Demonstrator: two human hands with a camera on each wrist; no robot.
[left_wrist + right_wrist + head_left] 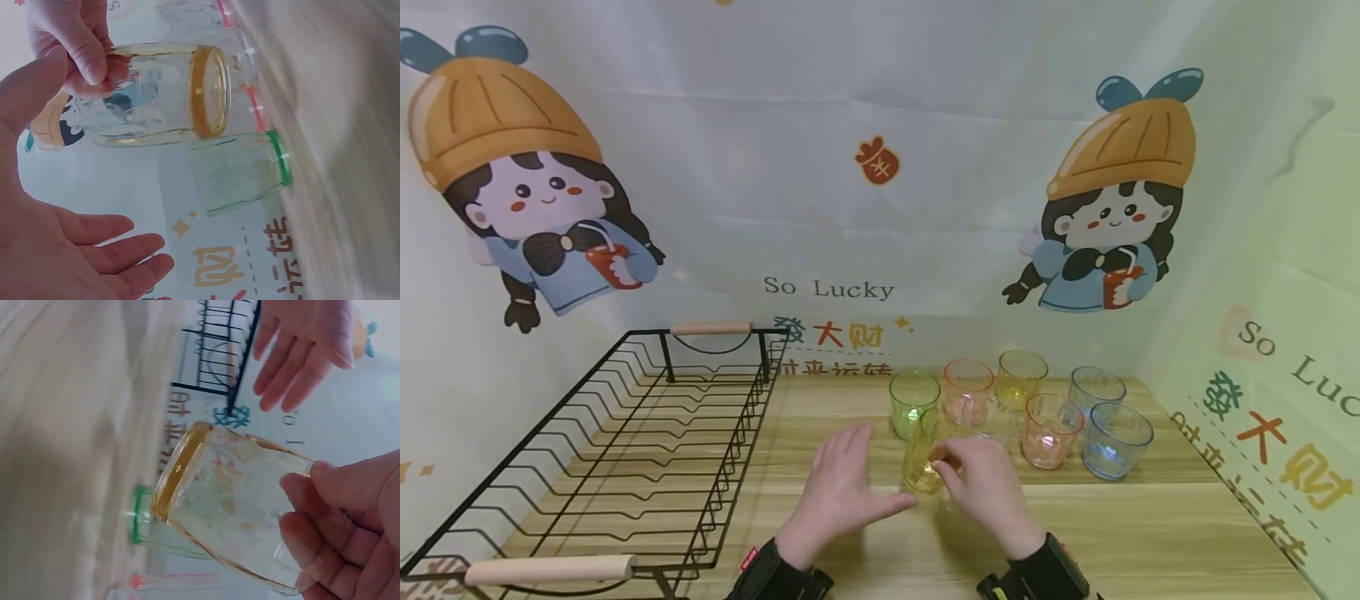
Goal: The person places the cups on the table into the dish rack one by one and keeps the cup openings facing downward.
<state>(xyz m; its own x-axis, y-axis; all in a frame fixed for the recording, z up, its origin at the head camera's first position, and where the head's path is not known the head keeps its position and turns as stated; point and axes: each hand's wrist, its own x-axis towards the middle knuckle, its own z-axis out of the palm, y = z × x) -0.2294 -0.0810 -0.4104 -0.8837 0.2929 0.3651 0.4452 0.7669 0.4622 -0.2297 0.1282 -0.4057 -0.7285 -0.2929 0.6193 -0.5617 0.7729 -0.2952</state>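
My right hand (985, 479) pinches a yellow-tinted glass cup (919, 467) at its rim, thumb on one side and fingers on the other. In the right wrist view the cup (231, 506) is tilted, its thick amber base (181, 472) held off the wooden table. Left of the cup, my left hand (842, 483) hovers with fingers spread, holding nothing. Its fingers (125, 250) are apart from the cup in the left wrist view. Just behind the held cup stands a green glass cup (914, 404).
Pink cups (1052, 429), blue cups (1116, 442) and another yellow cup (1022, 379) stand grouped at the right back. A black wire rack (730, 467) with wooden handles (550, 570) occupies the left side. A printed cloth (820, 208) hangs behind the wooden table (1150, 533).
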